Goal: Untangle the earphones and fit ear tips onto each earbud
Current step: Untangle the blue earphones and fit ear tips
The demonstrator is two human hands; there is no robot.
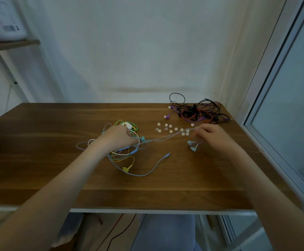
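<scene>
A tangle of pastel earphones (124,153) in green, yellow, white and blue lies mid-table. My left hand (119,137) rests on top of it with fingers curled into the wires. My right hand (211,136) pinches a pale blue cable (165,138) stretched taut from the tangle toward the right. Two pale blue earbuds (193,145) hang just below that hand. The same cable's plug end (167,155) lies loose on the wood. Several white ear tips (171,129) are scattered behind the cable.
A second tangle of black, red and purple earphones (200,111) sits at the back right corner of the wooden table (39,160). A window frame (274,124) runs along the right edge. A shelf with a white box (2,20) stands at the left.
</scene>
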